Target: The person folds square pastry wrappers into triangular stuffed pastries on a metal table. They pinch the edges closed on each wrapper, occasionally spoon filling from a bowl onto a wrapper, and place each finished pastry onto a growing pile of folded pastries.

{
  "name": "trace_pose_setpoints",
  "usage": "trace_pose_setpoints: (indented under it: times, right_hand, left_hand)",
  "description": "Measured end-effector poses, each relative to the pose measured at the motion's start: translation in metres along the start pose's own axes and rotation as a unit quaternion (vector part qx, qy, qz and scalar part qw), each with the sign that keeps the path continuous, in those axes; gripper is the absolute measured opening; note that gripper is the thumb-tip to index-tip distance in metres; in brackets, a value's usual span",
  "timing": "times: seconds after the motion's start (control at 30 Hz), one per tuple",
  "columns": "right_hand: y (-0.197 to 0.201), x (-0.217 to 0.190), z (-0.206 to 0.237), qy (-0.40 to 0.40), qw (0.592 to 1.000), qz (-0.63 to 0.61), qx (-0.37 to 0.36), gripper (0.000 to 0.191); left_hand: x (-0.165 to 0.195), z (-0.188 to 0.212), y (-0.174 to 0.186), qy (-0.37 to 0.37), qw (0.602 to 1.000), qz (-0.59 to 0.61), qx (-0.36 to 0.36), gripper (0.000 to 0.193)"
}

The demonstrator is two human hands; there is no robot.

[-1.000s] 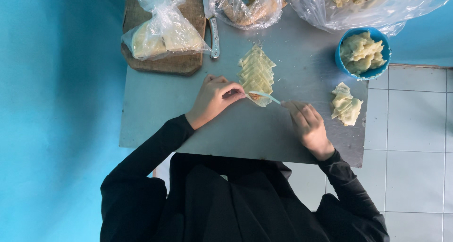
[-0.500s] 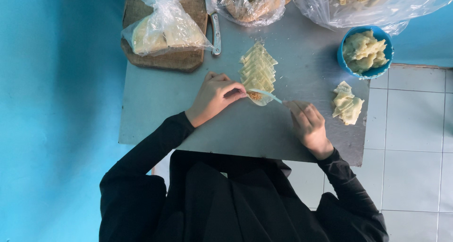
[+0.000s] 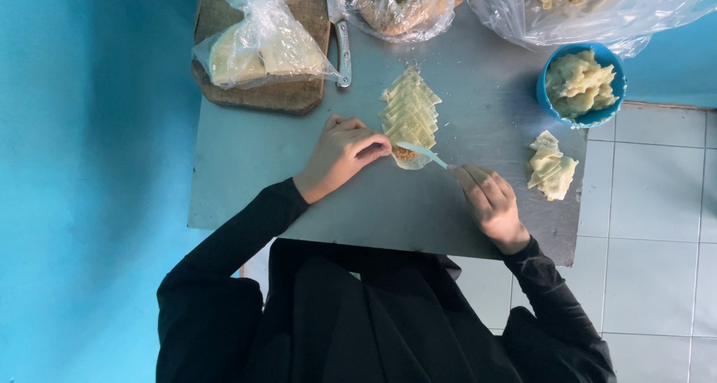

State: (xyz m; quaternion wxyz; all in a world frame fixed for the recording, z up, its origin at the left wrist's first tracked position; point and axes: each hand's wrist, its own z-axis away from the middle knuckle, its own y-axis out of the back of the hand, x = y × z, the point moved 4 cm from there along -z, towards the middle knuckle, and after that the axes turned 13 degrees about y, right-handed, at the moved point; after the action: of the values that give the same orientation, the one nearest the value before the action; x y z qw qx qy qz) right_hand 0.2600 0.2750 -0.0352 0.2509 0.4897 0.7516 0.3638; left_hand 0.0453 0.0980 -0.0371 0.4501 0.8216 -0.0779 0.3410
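Brimming blue bowl (image 3: 544, 91) – folded dumplings (image 3: 579, 82), rt of wrappers (image 3: 409, 110)

Layout on the table (image 3: 246, 166), clock directions taken from the row of wrappers (image 3: 409, 114) at centre. Cutting board (image 3: 276, 95) at 10 o'clock, a bagged stack (image 3: 258, 50) on it; knife (image 3: 342, 43) at 11 o'clock beside the board. Bowl (image 3: 544, 99) at 3 o'clock, holding folded pieces (image 3: 579, 84). Loose folded pile (image 3: 551, 166) at 4 o'clock, below the bowl.
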Motion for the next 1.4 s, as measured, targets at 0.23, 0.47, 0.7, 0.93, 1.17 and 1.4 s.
trace_pose_setpoints:
  times: [0.23, 0.47, 0.7, 0.93, 1.17, 1.4]
  right_hand:
    - [-0.006, -0.001, -0.002, 0.001, 1.0, 0.006, -0.015, 0.041]
    - [-0.009, -0.004, 0.004, 0.047, 0.996, 0.066, -0.03, 0.039]
    - [-0.008, 0.022, 0.006, 0.018, 0.995, 0.097, 0.007, 0.038]
    - [-0.011, 0.098, -0.094, -0.068, 0.99, 0.077, 0.095, 0.04]
    - [-0.054, 0.127, -0.164, -0.066, 0.993, 0.077, -0.063, 0.037]
    - [-0.017, 0.09, -0.123, -0.141, 0.98, -0.126, -0.064, 0.031]
  left_hand:
    - [-0.003, 0.001, 0.0, 0.0, 1.0, 0.0, -0.004, 0.011]
    - [-0.005, 0.002, 0.003, 0.001, 1.0, 0.003, -0.006, 0.011]
    - [-0.005, 0.002, 0.007, -0.013, 1.0, 0.001, -0.008, 0.011]
    - [0.0, 0.005, 0.006, -0.024, 0.999, -0.013, -0.016, 0.013]
    - [0.003, 0.006, 0.006, -0.016, 0.999, -0.011, -0.026, 0.014]
    - [0.0, -0.004, 0.003, -0.028, 0.999, -0.018, -0.018, 0.016]
